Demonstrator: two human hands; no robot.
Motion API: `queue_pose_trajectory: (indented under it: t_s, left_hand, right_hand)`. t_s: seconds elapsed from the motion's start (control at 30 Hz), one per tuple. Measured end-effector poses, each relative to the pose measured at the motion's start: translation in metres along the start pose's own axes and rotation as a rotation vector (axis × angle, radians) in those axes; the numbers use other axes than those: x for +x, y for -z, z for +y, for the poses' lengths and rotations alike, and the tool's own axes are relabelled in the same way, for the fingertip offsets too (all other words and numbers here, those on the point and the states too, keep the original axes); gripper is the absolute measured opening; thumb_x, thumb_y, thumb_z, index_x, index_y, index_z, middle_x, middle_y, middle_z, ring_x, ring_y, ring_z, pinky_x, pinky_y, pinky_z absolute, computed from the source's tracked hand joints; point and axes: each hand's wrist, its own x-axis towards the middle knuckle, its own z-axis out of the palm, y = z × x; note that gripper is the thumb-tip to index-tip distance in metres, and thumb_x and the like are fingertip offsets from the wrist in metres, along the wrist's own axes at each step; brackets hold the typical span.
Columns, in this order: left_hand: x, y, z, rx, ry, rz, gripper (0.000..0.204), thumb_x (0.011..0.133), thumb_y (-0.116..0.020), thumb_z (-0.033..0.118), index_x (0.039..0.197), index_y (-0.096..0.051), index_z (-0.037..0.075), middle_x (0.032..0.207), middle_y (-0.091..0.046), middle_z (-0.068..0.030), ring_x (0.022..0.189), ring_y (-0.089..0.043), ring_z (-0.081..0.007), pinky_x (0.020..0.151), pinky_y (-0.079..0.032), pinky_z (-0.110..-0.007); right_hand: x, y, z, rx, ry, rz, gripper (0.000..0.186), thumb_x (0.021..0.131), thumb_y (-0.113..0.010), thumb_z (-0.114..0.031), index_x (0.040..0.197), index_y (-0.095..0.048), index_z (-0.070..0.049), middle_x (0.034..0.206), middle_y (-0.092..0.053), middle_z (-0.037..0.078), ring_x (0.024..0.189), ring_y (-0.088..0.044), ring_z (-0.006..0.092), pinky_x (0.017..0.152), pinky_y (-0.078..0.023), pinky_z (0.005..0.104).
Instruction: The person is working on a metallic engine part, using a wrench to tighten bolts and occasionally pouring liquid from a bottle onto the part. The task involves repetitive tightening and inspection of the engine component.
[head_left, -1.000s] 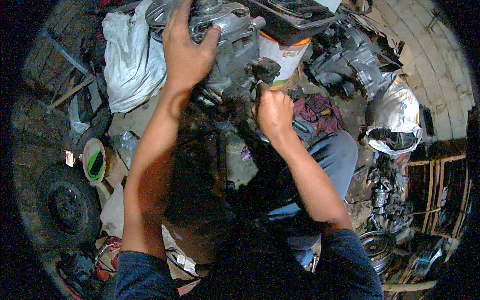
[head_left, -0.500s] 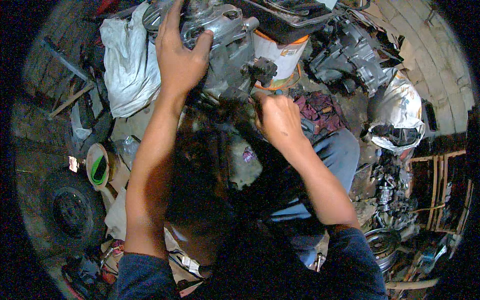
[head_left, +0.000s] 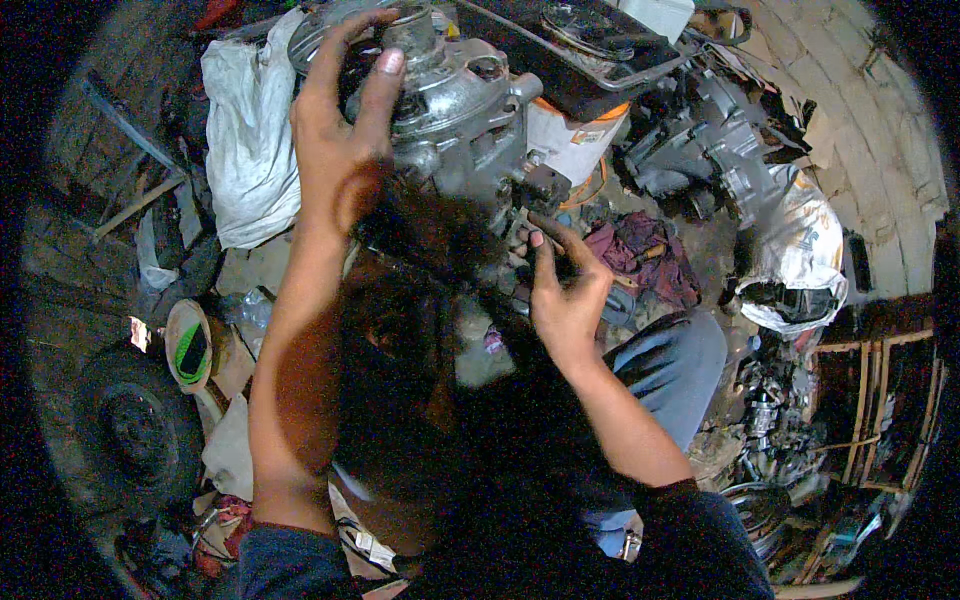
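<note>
A grey cast-metal gearbox housing (head_left: 450, 95) stands in front of me, its lower part lost in shadow. My left hand (head_left: 345, 130) grips its upper left side, with thumb and fingers curved around the rounded part. At the housing's lower right is a small dark block (head_left: 545, 185). Just below that block is my right hand (head_left: 570, 300), thumb and forefinger apart, fingertips close to the shadowed lower edge. Nothing clear shows between them; whether they touch the metal I cannot tell.
A black tray (head_left: 590, 75) lies behind, above a white bucket (head_left: 570, 140). Another metal casing (head_left: 690, 150) and a white sack (head_left: 800, 240) are at right. A dark red cloth (head_left: 645, 260) lies near my knee. At left are a white sack (head_left: 250, 140) and a tyre (head_left: 135, 425).
My right hand has opened from a closed fist and sits slightly lower. My left hand has shifted a little left and down on the housing. More of the housing's top shows.
</note>
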Motion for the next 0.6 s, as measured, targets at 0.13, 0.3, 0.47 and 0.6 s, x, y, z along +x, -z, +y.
queue_pose_trajectory:
  t_s: [0.13, 0.3, 0.47, 0.6]
  left_hand:
    - [0.017, -0.005, -0.003, -0.105, 0.101, -0.011, 0.036, 0.096, -0.057, 0.021, 0.127, -0.054, 0.004, 0.127, -0.060, -0.0141, 0.119, -0.055, -0.0250, 0.104, -0.040, -0.036]
    - [0.030, -0.005, -0.004, -0.179, 0.252, -0.204, 0.048, 0.093, -0.065, 0.030, 0.133, -0.052, 0.005, 0.129, -0.059, -0.0149, 0.118, -0.057, -0.0230, 0.100, -0.044, -0.034]
    - [0.031, -0.003, -0.002, -0.282, 0.444, -0.316, 0.053, 0.089, -0.070, 0.036, 0.128, -0.058, 0.001, 0.121, -0.064, -0.0154, 0.112, -0.060, -0.0247, 0.097, -0.046, -0.034]
    - [0.029, -0.002, -0.009, -0.190, 0.408, -0.256, 0.057, 0.087, -0.071, 0.038, 0.127, -0.059, -0.001, 0.119, -0.065, -0.0177, 0.111, -0.061, -0.0252, 0.096, -0.047, -0.035]
  right_hand:
    - [-0.007, -0.006, -0.002, -0.068, -0.065, 0.029, 0.005, 0.090, -0.063, 0.001, 0.092, -0.063, 0.005, 0.090, -0.071, 0.013, 0.080, -0.064, 0.0129, 0.074, -0.050, 0.0272]
    - [-0.003, -0.012, 0.008, -0.068, -0.088, 0.038, 0.012, 0.089, -0.065, -0.006, 0.098, -0.066, 0.003, 0.077, -0.071, 0.015, 0.066, -0.069, 0.0204, 0.063, -0.053, 0.0333]
    - [-0.003, -0.020, 0.018, -0.112, -0.033, 0.094, 0.013, 0.089, -0.066, -0.006, 0.096, -0.069, 0.005, 0.079, -0.071, 0.016, 0.067, -0.068, 0.0190, 0.065, -0.053, 0.0324]
    - [-0.003, -0.032, 0.011, -0.098, -0.044, 0.107, 0.014, 0.089, -0.065, -0.005, 0.097, -0.069, 0.007, 0.083, -0.072, 0.016, 0.073, -0.067, 0.0178, 0.070, -0.052, 0.0313]
